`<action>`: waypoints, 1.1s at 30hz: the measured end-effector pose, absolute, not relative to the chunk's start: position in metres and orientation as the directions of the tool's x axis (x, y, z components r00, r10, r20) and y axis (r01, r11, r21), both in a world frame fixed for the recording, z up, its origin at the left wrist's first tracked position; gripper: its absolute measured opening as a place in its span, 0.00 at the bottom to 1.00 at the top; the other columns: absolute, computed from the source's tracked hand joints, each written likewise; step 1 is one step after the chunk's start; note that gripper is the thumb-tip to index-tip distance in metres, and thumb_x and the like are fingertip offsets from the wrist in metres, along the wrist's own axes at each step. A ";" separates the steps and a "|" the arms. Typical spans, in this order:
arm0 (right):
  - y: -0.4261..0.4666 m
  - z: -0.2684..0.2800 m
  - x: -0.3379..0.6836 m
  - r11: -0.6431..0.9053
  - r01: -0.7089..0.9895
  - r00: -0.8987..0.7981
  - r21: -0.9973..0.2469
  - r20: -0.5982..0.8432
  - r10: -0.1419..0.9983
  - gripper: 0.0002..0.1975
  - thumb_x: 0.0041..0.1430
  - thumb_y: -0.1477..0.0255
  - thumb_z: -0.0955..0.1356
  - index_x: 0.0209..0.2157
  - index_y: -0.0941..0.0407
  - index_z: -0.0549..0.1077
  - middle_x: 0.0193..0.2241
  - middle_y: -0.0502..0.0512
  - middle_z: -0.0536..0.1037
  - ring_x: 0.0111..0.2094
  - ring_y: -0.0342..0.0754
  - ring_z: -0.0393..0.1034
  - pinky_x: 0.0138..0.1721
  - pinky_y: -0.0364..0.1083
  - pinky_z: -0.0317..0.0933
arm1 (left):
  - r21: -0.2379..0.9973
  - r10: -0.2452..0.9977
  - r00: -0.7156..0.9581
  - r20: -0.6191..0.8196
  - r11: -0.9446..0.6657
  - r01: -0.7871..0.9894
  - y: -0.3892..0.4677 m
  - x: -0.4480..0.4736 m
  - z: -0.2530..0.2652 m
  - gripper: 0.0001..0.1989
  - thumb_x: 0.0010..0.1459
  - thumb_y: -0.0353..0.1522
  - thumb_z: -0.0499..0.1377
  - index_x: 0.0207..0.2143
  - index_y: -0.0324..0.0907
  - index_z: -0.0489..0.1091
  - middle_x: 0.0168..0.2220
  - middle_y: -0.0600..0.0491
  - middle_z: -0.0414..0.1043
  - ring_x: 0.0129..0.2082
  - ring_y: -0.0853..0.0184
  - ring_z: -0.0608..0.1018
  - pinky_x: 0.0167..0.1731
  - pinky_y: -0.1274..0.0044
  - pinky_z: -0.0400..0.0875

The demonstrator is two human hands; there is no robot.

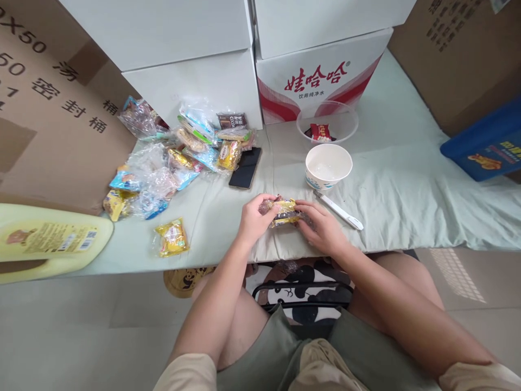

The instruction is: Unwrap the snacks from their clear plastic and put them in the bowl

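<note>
Between my two hands, just above the front of the cloth-covered surface, is a snack packet (pixel 285 212) in clear, yellow and dark wrapping. My left hand (pixel 258 217) pinches its left end with thumb and fingers. At the other end, my right hand (pixel 321 225) grips the wrapper, fingers closed on it. What the packet contains cannot be made out. Just beyond my right hand lies a white-handled utility knife (pixel 340 210), its tip near the base of a white paper bowl (pixel 329 165). A single yellow snack packet (pixel 173 238) lies to the left of my hands.
Several wrapped snacks (pixel 193 141) are heaped at the left, beside a dark phone (pixel 245 168). A clear plastic bowl (pixel 328 122) holding a red packet (pixel 321 132) stands before a white carton (pixel 321 76). A yellow bottle (pixel 52 239) and blue container (pixel 484 141) flank the surface.
</note>
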State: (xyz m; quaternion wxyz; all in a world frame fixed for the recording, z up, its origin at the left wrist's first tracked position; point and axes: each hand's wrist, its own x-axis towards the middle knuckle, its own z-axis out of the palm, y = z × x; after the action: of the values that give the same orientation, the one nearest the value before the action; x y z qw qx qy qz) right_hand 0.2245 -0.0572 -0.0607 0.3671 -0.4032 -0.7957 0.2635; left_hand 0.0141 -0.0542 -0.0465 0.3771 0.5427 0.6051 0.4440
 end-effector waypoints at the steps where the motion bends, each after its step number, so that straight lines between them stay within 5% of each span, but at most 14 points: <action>1: -0.056 -0.062 0.224 0.555 0.441 -0.403 -0.705 0.397 0.824 0.17 0.65 0.76 0.63 0.53 0.51 0.72 0.56 0.60 0.75 0.59 0.55 0.71 0.59 0.59 0.69 | 0.945 0.991 -0.127 0.044 0.000 0.327 -0.054 0.015 -0.047 0.10 0.55 0.36 0.65 0.39 0.43 0.77 0.34 0.53 0.79 0.29 0.68 0.76 0.33 0.77 0.70; 5: -0.053 -0.069 0.220 0.664 0.474 -0.389 -0.578 0.539 0.747 0.17 0.65 0.77 0.63 0.53 0.53 0.73 0.59 0.62 0.73 0.68 0.59 0.58 0.64 0.64 0.61 | 0.929 0.980 -0.134 0.145 -0.089 0.360 -0.052 0.017 -0.047 0.08 0.56 0.36 0.64 0.39 0.44 0.76 0.43 0.50 0.80 0.41 0.64 0.80 0.44 0.74 0.72; 7: -0.052 -0.071 0.218 0.679 0.515 -0.397 -0.523 0.556 0.730 0.16 0.65 0.77 0.63 0.52 0.54 0.74 0.60 0.63 0.72 0.68 0.61 0.56 0.64 0.65 0.60 | 0.931 0.981 -0.160 0.113 -0.049 0.362 -0.050 0.017 -0.049 0.08 0.56 0.35 0.63 0.39 0.43 0.75 0.41 0.50 0.80 0.39 0.65 0.80 0.43 0.74 0.73; 12: -0.050 -0.067 0.219 0.640 0.561 -0.395 -0.525 0.509 0.765 0.08 0.66 0.75 0.64 0.38 0.53 0.76 0.52 0.60 0.78 0.60 0.60 0.68 0.58 0.63 0.66 | 0.930 0.982 -0.188 0.008 0.062 0.361 -0.048 0.014 -0.054 0.10 0.57 0.36 0.62 0.40 0.42 0.73 0.33 0.53 0.78 0.30 0.68 0.77 0.33 0.76 0.72; 15: -0.050 -0.065 0.220 0.634 0.536 -0.391 -0.557 0.501 0.772 0.08 0.66 0.75 0.64 0.41 0.52 0.74 0.47 0.59 0.79 0.53 0.56 0.73 0.53 0.59 0.69 | 0.900 0.979 -0.176 0.105 -0.018 0.436 -0.049 0.014 -0.055 0.08 0.58 0.36 0.62 0.39 0.43 0.74 0.38 0.51 0.79 0.36 0.66 0.79 0.39 0.75 0.73; 19: -0.050 -0.067 0.220 0.619 0.565 -0.388 -0.546 0.486 0.783 0.15 0.63 0.76 0.65 0.51 0.54 0.71 0.58 0.65 0.72 0.58 0.59 0.69 0.57 0.61 0.67 | 0.878 0.961 -0.188 0.203 -0.093 0.470 -0.048 0.015 -0.054 0.06 0.59 0.36 0.61 0.37 0.43 0.74 0.44 0.49 0.79 0.46 0.62 0.80 0.49 0.71 0.73; 28: -0.052 -0.060 0.223 0.649 0.576 -0.305 -0.497 0.606 0.735 0.05 0.60 0.78 0.65 0.34 0.53 0.71 0.52 0.63 0.74 0.60 0.61 0.66 0.56 0.62 0.64 | 0.876 0.971 -0.166 0.171 -0.073 0.476 -0.044 0.012 -0.054 0.09 0.57 0.34 0.61 0.40 0.43 0.77 0.52 0.46 0.77 0.55 0.58 0.77 0.59 0.65 0.68; 31: -0.055 -0.051 0.228 0.731 0.490 -0.408 -0.475 0.616 0.674 0.05 0.58 0.78 0.65 0.33 0.53 0.68 0.40 0.58 0.79 0.44 0.54 0.75 0.45 0.54 0.67 | 0.892 0.975 -0.155 0.158 -0.073 0.446 -0.044 0.009 -0.054 0.11 0.59 0.35 0.59 0.41 0.42 0.78 0.55 0.43 0.76 0.59 0.57 0.75 0.62 0.63 0.66; 33: -0.057 -0.048 0.231 0.739 0.432 -0.499 -0.517 0.546 0.673 0.05 0.59 0.77 0.64 0.34 0.53 0.68 0.29 0.53 0.77 0.30 0.48 0.72 0.35 0.48 0.64 | 0.894 0.981 -0.125 0.151 -0.081 0.441 -0.045 0.006 -0.052 0.12 0.59 0.36 0.59 0.42 0.42 0.78 0.58 0.42 0.74 0.61 0.55 0.74 0.63 0.61 0.64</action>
State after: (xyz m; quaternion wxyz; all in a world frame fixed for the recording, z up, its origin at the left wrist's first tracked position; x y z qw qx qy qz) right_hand 0.2311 -0.0574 -0.0478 0.3811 -0.3248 -0.8510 0.1584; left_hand 0.0059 -0.0451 -0.0523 0.3047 0.5871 0.6055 0.4425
